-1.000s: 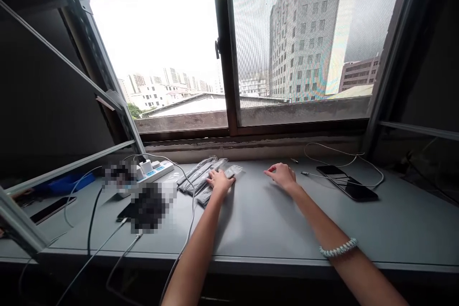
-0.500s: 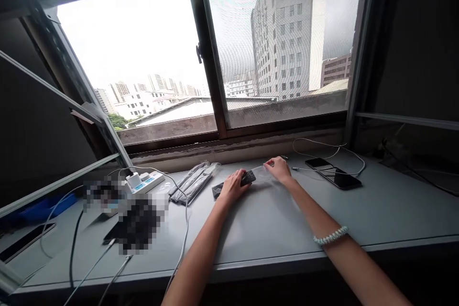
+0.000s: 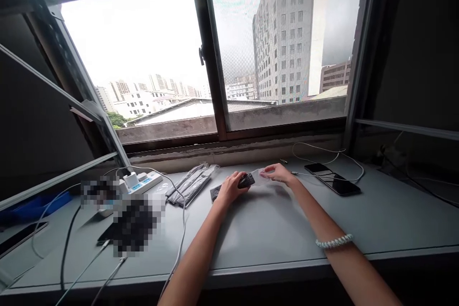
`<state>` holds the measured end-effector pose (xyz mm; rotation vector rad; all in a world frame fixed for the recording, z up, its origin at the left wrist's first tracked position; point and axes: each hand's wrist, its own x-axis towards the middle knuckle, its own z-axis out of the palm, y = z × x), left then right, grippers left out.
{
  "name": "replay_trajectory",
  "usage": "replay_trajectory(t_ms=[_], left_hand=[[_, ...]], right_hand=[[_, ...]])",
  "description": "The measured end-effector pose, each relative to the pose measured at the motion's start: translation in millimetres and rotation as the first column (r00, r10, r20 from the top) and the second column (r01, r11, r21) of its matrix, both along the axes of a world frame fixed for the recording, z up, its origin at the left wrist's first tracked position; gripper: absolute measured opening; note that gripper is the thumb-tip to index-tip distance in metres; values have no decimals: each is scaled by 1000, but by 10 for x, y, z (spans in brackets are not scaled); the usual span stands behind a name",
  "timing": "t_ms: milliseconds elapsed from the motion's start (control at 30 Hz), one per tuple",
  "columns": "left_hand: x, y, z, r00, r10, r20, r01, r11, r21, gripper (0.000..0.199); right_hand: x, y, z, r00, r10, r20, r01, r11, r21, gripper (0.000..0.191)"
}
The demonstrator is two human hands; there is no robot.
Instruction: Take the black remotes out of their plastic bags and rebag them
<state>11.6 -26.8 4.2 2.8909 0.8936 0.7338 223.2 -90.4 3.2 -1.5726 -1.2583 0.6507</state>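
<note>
Out comes one dark packet (image 3: 246, 180), slid rightward from the others since a second ago, and the left hand (image 3: 232, 187) has travelled over with it! Left fingers curl down over the packet, gripping it against the grey table (image 3: 272, 234), with one dark end poking out to the right of the hand and another bit showing on its left. Right hand (image 3: 280, 173) now: thumb and fingertips are pinched together on the clear plastic end (image 3: 259, 179), which stretches across the short gap between the hands. A pale coiled band (image 3: 334, 241) rings the right forearm.

Over to the left, the remaining packets (image 3: 191, 184) lie side by side at a slant, near but apart from the gripped one. Beyond them sits a white power strip (image 3: 145, 182) with plugs in it, and nearer the front edge a pixelated patch hides what is there. Out right, a dark phone (image 3: 343, 186) lies flat, a white cable crossing over that area, all below the wide window (image 3: 154, 48).
</note>
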Motion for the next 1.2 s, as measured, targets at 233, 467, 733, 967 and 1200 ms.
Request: replay_trajectory(t_ms=[233,467,733,967,1200], left_hand=[[44,-46,10,1000,-13,-9,14,993,119,42],[27,-90,53,1000,5,25,-9,991,137,45],[21,-48,33,999,33,25,-37,988,152,47],[-171,122,127,981,174,88,-182,979,89,46],[-267,134,171,834,431,345,-434,898,-72,29]], right_hand=[[-148,-22,11,976,200,-85,-202,979,-18,46],[-142,-35,46,971,210,-112,-218,974,-62,44],[-217,-33,56,951,272,-146,-279,960,-25,41],[-76,75,-24,932,-85,-353,110,993,50,33],[167,144,-182,873,-400,-280,417,909,2,57]])
